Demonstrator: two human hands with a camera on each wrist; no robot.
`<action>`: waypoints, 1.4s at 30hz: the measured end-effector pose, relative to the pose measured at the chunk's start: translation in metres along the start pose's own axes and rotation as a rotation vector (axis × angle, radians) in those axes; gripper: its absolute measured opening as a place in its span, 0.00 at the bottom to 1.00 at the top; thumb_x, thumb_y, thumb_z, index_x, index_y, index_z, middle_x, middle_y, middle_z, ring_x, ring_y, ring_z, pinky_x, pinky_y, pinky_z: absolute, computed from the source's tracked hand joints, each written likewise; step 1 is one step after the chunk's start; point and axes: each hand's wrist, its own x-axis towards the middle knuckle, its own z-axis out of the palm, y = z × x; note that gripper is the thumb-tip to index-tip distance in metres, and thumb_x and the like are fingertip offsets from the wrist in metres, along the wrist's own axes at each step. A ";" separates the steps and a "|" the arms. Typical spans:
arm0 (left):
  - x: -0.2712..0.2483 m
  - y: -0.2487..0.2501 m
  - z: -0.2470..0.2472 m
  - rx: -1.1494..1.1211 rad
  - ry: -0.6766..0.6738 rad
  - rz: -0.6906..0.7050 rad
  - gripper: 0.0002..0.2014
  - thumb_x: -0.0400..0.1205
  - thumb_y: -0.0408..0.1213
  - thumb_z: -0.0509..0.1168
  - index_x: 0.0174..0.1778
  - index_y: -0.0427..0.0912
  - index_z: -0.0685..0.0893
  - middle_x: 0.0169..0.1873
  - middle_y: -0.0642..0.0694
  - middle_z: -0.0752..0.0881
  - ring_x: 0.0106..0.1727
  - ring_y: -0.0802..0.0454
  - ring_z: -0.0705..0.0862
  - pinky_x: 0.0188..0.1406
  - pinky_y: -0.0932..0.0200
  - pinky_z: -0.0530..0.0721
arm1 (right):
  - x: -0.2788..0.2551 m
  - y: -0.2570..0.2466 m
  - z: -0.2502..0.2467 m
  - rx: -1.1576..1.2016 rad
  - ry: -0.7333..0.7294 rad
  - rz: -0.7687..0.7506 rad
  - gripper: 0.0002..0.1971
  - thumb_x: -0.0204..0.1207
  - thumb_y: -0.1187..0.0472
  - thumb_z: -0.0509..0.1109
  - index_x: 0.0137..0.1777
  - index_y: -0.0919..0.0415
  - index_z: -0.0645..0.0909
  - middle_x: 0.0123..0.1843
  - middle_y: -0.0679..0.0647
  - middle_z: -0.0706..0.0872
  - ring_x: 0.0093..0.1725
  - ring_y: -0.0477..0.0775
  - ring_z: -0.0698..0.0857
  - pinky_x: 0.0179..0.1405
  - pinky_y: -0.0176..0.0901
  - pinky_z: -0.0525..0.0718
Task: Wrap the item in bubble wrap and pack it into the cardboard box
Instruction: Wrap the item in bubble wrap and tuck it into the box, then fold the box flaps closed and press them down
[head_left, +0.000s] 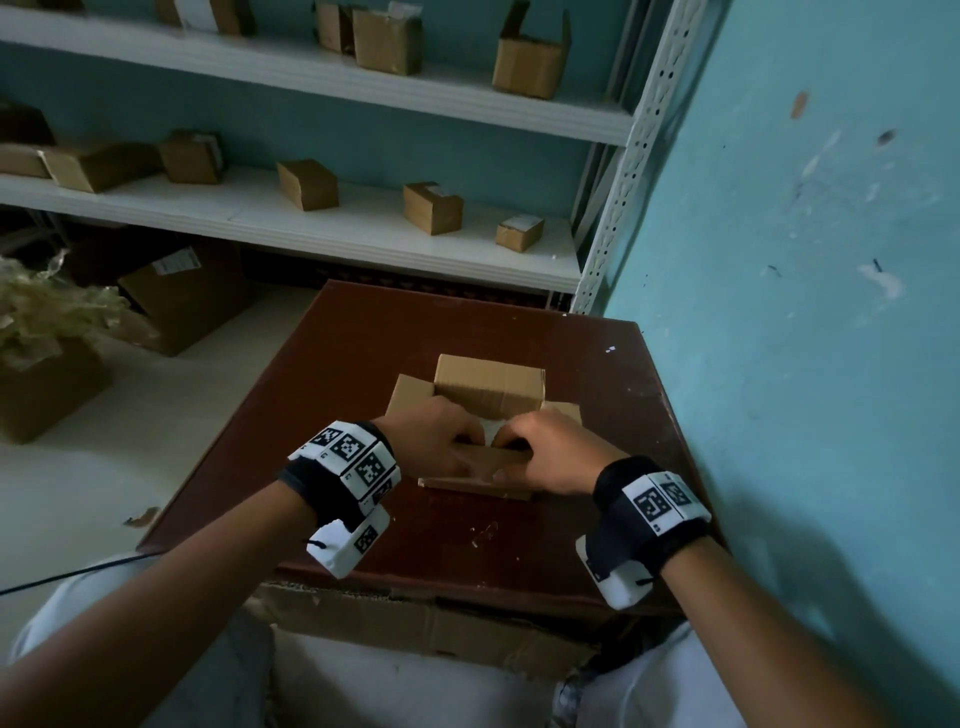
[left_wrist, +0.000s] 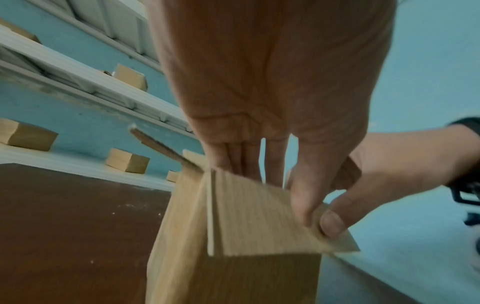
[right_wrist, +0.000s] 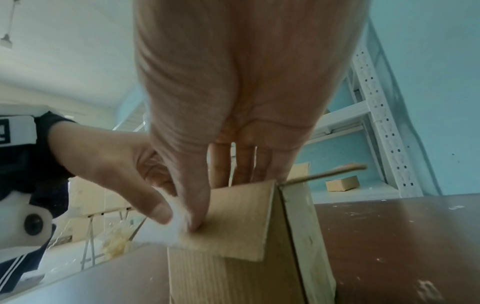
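Late stage, by the look | wrapped item (head_left: 491, 432) down inside cardboard box (head_left: 488, 395) mid-table, white scrap showing | left hand (head_left: 441, 439), right hand (head_left: 550, 452) both pinching near flap (head_left: 480, 460) | left: folding flaps shut.

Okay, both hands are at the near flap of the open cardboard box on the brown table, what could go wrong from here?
1. Both thumbs pinch the near flap of the cardboard box while the fingers of the left hand and right hand reach inside; they could get trapped as it folds.
2. Something white, maybe the wrapped item, shows at the opening; the flap may snag it.
3. The box stands unbraced on the table and could slide.
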 end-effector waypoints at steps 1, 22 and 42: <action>-0.003 -0.002 -0.005 -0.040 0.034 0.001 0.12 0.81 0.41 0.65 0.58 0.45 0.86 0.53 0.50 0.87 0.51 0.54 0.84 0.54 0.58 0.84 | -0.003 0.002 -0.003 0.036 0.027 -0.010 0.15 0.77 0.53 0.75 0.63 0.53 0.85 0.60 0.48 0.86 0.55 0.45 0.83 0.54 0.40 0.82; -0.023 -0.044 -0.033 -0.395 0.349 -0.417 0.21 0.78 0.35 0.71 0.67 0.44 0.77 0.48 0.51 0.83 0.47 0.55 0.84 0.39 0.66 0.80 | -0.032 0.043 -0.020 0.323 0.420 0.372 0.16 0.78 0.57 0.74 0.64 0.58 0.80 0.52 0.50 0.87 0.50 0.47 0.85 0.37 0.31 0.75; -0.011 -0.056 -0.005 -0.252 0.269 -0.174 0.15 0.85 0.35 0.58 0.58 0.58 0.87 0.47 0.54 0.78 0.45 0.53 0.83 0.42 0.62 0.83 | -0.001 0.037 0.006 0.251 0.379 0.075 0.12 0.83 0.64 0.66 0.60 0.49 0.87 0.58 0.47 0.81 0.54 0.42 0.79 0.49 0.28 0.76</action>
